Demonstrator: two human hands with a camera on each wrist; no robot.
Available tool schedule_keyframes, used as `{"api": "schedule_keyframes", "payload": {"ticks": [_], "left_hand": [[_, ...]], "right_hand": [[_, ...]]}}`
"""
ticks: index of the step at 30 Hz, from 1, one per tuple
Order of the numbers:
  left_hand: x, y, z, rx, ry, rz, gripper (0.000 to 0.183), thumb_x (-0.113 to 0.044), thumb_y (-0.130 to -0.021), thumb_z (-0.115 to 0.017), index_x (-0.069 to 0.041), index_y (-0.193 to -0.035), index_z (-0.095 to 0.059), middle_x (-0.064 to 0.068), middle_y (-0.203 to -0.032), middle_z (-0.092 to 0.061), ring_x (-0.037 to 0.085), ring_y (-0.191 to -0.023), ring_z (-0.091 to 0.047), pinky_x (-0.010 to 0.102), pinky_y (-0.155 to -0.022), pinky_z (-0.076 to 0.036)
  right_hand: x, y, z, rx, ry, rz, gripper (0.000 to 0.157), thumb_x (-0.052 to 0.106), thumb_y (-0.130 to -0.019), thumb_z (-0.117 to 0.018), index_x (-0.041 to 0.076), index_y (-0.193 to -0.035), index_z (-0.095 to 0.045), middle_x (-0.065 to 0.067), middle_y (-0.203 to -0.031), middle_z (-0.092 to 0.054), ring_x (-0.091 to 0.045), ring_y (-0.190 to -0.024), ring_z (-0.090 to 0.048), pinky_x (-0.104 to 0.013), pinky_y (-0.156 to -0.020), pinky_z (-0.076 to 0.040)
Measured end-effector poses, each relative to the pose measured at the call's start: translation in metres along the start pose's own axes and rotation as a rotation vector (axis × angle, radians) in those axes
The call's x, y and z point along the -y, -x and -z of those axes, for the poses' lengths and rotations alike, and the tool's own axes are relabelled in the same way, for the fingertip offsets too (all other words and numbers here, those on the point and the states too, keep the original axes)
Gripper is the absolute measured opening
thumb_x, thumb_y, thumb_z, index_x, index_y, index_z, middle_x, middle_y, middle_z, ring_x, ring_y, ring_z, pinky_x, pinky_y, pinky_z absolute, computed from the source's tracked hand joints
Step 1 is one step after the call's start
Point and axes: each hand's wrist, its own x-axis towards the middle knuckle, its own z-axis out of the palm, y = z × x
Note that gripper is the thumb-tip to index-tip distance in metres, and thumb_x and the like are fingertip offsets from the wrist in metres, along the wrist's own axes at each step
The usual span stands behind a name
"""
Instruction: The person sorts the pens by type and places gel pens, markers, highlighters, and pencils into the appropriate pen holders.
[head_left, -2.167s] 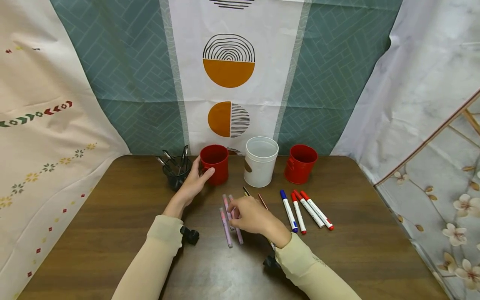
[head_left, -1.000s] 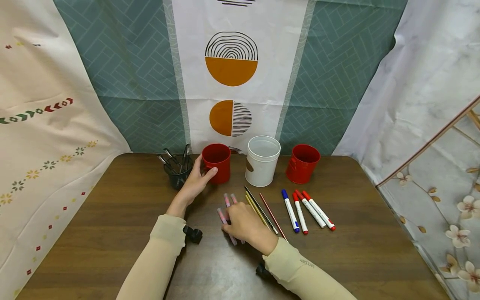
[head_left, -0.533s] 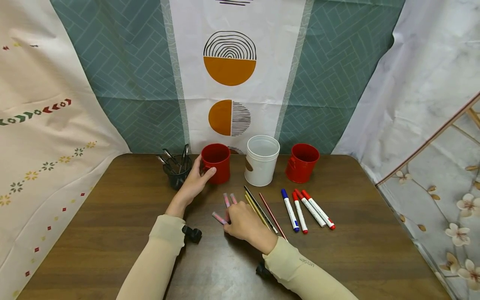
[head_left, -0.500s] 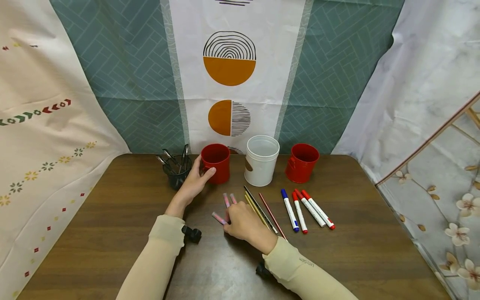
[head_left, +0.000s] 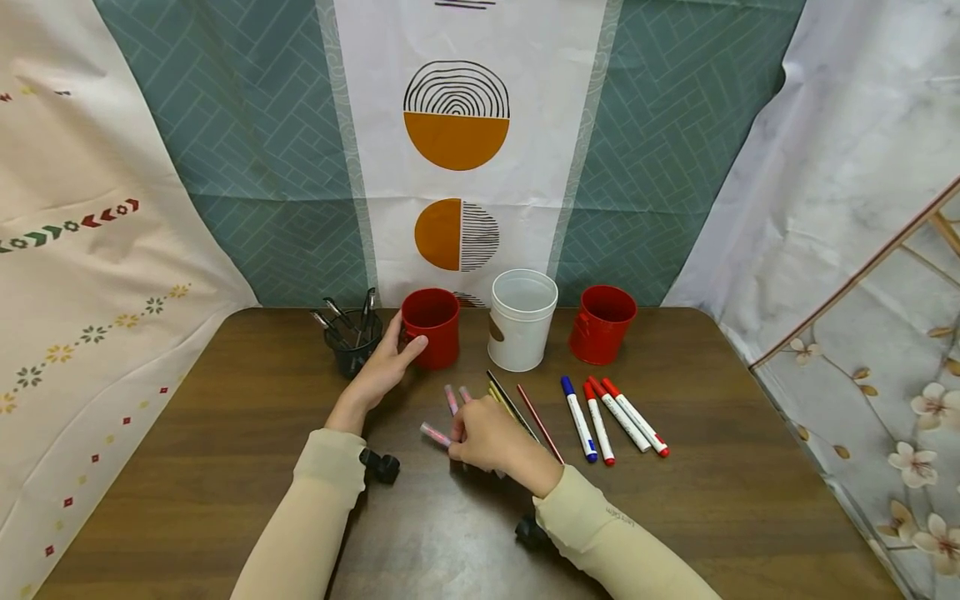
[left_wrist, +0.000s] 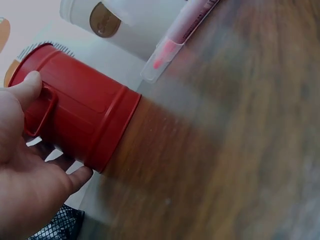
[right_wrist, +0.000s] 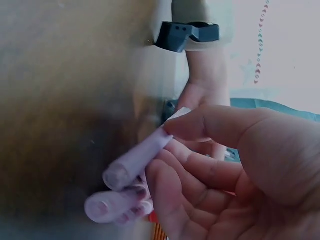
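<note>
My left hand (head_left: 378,367) grips the left red cup (head_left: 435,333), which stands upright at the back of the table. In the left wrist view the thumb (left_wrist: 31,85) lies by the cup's looped handle, with fingers wrapping behind. My right hand (head_left: 495,437) pinches a pale purple highlighter (head_left: 436,434) with a pink tip under a clear cap, between thumb and fingers. Its capped end points left, and the hand hides the rest. Two similar highlighters (head_left: 452,400) lie partly under that hand. In the right wrist view their ends (right_wrist: 102,207) show just beside the held highlighter (right_wrist: 135,162).
Several pencils (head_left: 536,417) lie right of the right hand. A blue-capped marker (head_left: 579,421) and several red-capped markers (head_left: 626,417) lie further right. Behind stand a white cup (head_left: 522,325) and another red cup (head_left: 602,327). A black mesh holder (head_left: 352,354) with pens stands beside the left hand.
The right hand has taken hold of the leftmost highlighter and turned it, so its capped end now points left. The left hand has stayed at the red cup.
</note>
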Motion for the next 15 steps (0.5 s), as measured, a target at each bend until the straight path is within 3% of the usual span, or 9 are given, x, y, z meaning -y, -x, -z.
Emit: {"api": "schedule_keyframes", "payload": {"ticks": [4, 15], "left_hand": [[0.001, -0.001, 0.000, 0.015, 0.006, -0.013, 0.082, -0.029, -0.112, -0.057, -0.018, -0.172, -0.003, 0.008, -0.176, -0.015, 0.032, -0.161, -0.017, 0.055, -0.130, -0.019], [0.001, -0.001, 0.001, 0.024, -0.013, -0.006, 0.084, -0.032, -0.112, -0.055, -0.017, -0.172, 0.000, 0.008, -0.178, -0.008, 0.033, -0.163, -0.010, 0.058, -0.131, -0.014]], "right_hand": [[-0.003, 0.000, 0.008, 0.023, -0.087, 0.001, 0.009, 0.009, -0.088, -0.082, 0.010, -0.080, -0.077, 0.011, -0.059, -0.061, -0.003, -0.049, -0.054, -0.020, -0.052, -0.048], [-0.024, -0.003, 0.035, 0.085, -0.242, 0.050, 0.004, 0.011, -0.090, -0.080, 0.014, -0.088, -0.077, 0.009, -0.073, -0.071, -0.004, -0.059, -0.063, -0.022, -0.057, -0.053]]}}
